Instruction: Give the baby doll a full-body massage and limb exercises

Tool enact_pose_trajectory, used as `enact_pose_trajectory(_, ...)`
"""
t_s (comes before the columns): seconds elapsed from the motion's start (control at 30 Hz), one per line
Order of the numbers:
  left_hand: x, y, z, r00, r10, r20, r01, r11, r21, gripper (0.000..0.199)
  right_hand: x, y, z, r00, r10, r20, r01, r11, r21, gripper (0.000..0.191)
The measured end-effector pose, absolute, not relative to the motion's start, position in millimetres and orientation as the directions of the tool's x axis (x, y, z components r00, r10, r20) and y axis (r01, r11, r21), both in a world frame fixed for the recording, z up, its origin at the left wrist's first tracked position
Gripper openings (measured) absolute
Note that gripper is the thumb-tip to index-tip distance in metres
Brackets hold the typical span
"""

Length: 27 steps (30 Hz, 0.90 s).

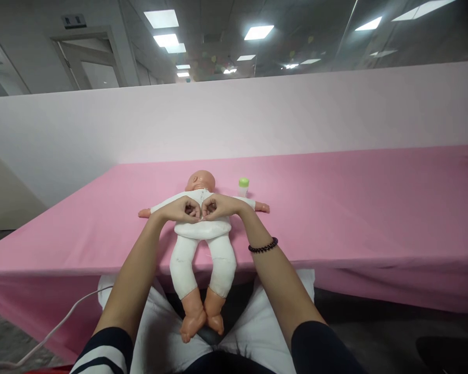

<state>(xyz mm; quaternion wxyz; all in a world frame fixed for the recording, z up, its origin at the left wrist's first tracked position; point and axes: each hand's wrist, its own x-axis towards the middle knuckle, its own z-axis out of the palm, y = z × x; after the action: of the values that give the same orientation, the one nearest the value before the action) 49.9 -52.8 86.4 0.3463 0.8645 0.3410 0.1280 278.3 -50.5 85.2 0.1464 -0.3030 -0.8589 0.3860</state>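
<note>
A baby doll (203, 229) with a white cloth body lies stretched out on the pink table, its head at the far end. Its arms are spread to both sides, and its legs and bare feet hang over the near edge. The face does not show. My left hand (182, 209) and my right hand (217, 206) meet over the middle of the torso. On each, thumb and fingers curl into a ring, with the tips pressed on the white cloth. How much cloth they pinch is hard to make out.
A small bottle with a green cap (244, 187) stands just beyond the doll's right-hand arm. The pink tablecloth (354, 208) stretches far to the right. Behind it rises a low white partition (257, 117). A white cable (68, 315) runs past the table's front left.
</note>
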Motion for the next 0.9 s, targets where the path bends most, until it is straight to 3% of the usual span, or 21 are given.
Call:
enact_pose_trajectory(0.07,49,-53,88,0.758,0.652,-0.005,0.461,-0.531,0.711,0.031,279,-52,88,-0.809,0.588,0.02,0.359,0.52,-0.775,0.018)
enact_pose_trajectory(0.17,50,-54,90,0.784,0.62,-0.036,0.474,-0.559,0.68,0.035,276,-55,91,-0.809,0.586,-0.046,0.425,0.53,-0.734,0.027)
enact_pose_trajectory(0.37,55,-53,83,0.757,0.649,-0.075,0.547,-0.566,0.617,0.033,267,-57,86,-0.772,0.631,-0.08,0.54,0.583,-0.607,0.019)
enact_pose_trajectory(0.5,54,-49,77,0.776,0.624,-0.09,0.524,-0.559,0.643,0.021,266,-57,84,-0.775,0.625,-0.094,0.529,0.56,-0.638,0.011)
enact_pose_trajectory(0.63,52,-53,83,0.775,0.629,-0.057,0.518,-0.581,0.628,0.027,273,-60,92,-0.823,0.562,-0.084,0.447,0.547,-0.708,0.018)
enact_pose_trajectory(0.77,54,-75,94,0.731,0.683,0.0,0.569,-0.61,0.551,0.033,281,-68,103,-0.806,0.585,-0.087,0.474,0.551,-0.687,0.03)
enact_pose_trajectory(0.9,64,-105,90,0.602,0.792,0.098,0.715,-0.59,0.376,0.019,279,-75,104,-0.773,0.626,-0.099,0.528,0.55,-0.647,0.029)
